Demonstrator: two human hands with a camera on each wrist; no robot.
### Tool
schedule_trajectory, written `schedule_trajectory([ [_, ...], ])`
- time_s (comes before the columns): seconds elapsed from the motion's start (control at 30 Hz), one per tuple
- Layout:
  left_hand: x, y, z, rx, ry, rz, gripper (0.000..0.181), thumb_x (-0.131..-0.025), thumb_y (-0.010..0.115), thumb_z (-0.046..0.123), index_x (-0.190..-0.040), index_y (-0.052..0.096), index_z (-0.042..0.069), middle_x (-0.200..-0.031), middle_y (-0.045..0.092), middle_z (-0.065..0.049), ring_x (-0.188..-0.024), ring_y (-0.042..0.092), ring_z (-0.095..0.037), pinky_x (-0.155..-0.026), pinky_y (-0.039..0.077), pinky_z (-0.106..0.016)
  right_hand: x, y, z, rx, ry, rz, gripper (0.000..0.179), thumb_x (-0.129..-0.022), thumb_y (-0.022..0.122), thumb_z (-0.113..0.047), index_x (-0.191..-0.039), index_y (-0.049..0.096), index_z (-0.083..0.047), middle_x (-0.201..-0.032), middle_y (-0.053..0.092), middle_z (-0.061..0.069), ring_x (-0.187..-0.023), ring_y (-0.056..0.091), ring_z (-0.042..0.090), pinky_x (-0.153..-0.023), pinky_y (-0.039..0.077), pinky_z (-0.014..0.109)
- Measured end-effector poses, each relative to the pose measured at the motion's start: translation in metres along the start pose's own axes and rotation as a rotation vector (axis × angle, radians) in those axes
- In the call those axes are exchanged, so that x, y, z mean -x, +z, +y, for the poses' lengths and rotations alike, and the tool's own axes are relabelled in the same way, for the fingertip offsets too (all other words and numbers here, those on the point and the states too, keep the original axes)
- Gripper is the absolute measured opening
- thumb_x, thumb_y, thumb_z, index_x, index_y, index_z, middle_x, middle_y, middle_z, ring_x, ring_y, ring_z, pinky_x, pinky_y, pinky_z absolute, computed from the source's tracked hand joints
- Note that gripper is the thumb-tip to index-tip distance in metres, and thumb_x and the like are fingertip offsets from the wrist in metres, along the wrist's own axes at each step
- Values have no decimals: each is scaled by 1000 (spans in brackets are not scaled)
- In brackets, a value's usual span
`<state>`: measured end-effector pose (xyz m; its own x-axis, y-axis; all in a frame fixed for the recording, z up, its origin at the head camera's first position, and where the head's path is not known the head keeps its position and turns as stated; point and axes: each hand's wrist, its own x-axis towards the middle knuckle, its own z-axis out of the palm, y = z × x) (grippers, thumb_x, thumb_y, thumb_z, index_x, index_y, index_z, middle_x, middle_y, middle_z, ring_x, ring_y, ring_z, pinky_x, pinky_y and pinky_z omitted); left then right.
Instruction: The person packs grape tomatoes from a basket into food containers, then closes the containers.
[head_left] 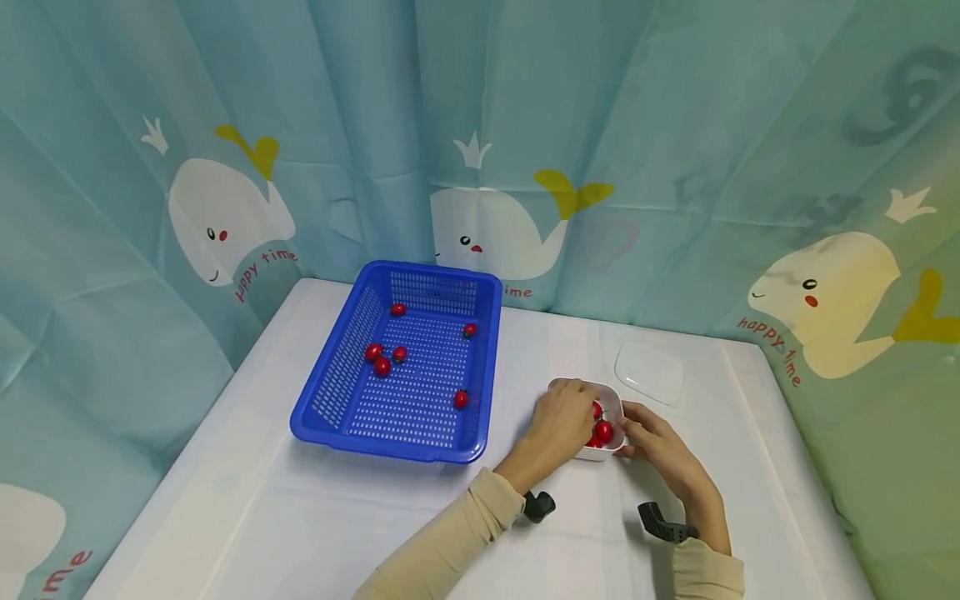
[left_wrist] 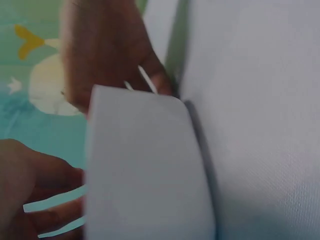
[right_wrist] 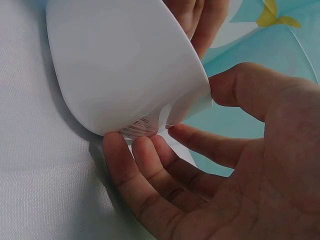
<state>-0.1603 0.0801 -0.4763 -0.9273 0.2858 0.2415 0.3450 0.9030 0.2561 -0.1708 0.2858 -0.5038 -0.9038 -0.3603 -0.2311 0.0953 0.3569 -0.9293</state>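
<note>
My right hand [head_left: 660, 442] holds a small white plastic container [right_wrist: 125, 70] at its right side. In the right wrist view the thumb is at the rim and the fingertips [right_wrist: 117, 150] lie against the wall, by a printed label. Several red cherry tomatoes [head_left: 603, 431] lie inside the container. Over its left part is my left hand [head_left: 562, 421], fingers pointing down into it. In the left wrist view the container's wall hides those fingertips, so I cannot tell whether they hold a tomato.
A blue plastic basket [head_left: 491, 358] with several cherry tomatoes [head_left: 382, 367] scattered on its floor stands to the left on the white table [head_left: 315, 517]. Behind the container lies a clear lid [head_left: 651, 371]. A curtain printed with whales [head_left: 487, 233] borders the table.
</note>
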Motion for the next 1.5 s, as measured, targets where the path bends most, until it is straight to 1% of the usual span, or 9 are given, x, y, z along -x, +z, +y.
schedule_trajectory([
  [0.17, 10, -18, 0, 232, 9, -12, 17, -100, 67, 20, -113, 77, 18, -118, 76, 3, -110, 72, -12, -94, 59, -27, 1, -1, -1, 1, -9, -3, 55, -111, 48, -28, -153, 39, 5, -146, 50, 32, -103, 66, 5, -86, 60, 25],
  [0.3, 19, -35, -4, 395, 32, -36, 10, -100, 67, 17, -104, 75, 20, -104, 76, 8, -98, 69, -8, -84, 56, -19, 1, -1, -1, 4, -12, 0, 54, -111, 48, -27, -153, 39, 5, -148, 50, 31, -104, 67, 5, -86, 60, 25],
  [0.4, 26, -49, -8, 510, 41, -80, 10, -100, 67, 17, -105, 75, 19, -94, 73, 8, -82, 63, -7, -71, 50, -15, 1, -1, -1, 12, -14, 1, 54, -111, 48, -28, -153, 39, 5, -147, 51, 30, -104, 67, 6, -86, 60, 26],
  [0.5, 32, -62, -14, 605, 37, -131, 15, -100, 66, 17, -112, 76, 19, -89, 71, 9, -70, 56, -3, -62, 46, -14, 1, 0, -1, 15, -18, -2, 54, -111, 48, -28, -153, 40, 5, -145, 52, 29, -103, 68, 6, -86, 61, 27],
  [0.6, 36, -76, -21, 670, 44, -168, 18, -100, 67, 17, -115, 77, 19, -94, 74, 7, -66, 53, -1, -59, 45, -15, 1, 0, -1, 8, -12, 0, 53, -111, 48, -26, -153, 40, 5, -145, 52, 30, -103, 68, 6, -86, 61, 27],
  [0.77, 44, -104, -40, 727, 50, -202, 20, -101, 68, 16, -118, 76, 18, -114, 78, 5, -83, 61, -2, -68, 51, -17, 0, 1, -3, 23, 38, 7, 55, -111, 48, -27, -155, 37, 4, -152, 48, 31, -105, 67, 6, -87, 59, 23],
  [0.97, 48, -130, -70, 728, 29, -237, 24, -102, 66, 17, -124, 75, 19, -119, 76, 5, -95, 64, -9, -76, 55, -23, -1, 1, -4, 42, 66, 17, 57, -111, 48, -29, -156, 36, 3, -153, 48, 29, -108, 67, 10, -87, 59, 23],
  [1.33, 44, -148, -119, 684, 83, -286, 22, -100, 70, 16, -122, 75, 18, -118, 76, 1, -96, 66, -12, -82, 57, -23, -2, 0, -4, 54, 68, 14, 59, -110, 49, -30, -158, 35, 2, -153, 48, 29, -107, 66, 11, -87, 58, 22],
  [1.5, 33, -148, -146, 692, 143, -390, 23, -98, 72, 18, -121, 74, 18, -115, 76, 1, -94, 68, -12, -82, 59, -25, -1, 0, -3, 51, 66, 14, 60, -110, 49, -31, -158, 34, 1, -153, 48, 28, -106, 66, 10, -87, 58, 22],
])
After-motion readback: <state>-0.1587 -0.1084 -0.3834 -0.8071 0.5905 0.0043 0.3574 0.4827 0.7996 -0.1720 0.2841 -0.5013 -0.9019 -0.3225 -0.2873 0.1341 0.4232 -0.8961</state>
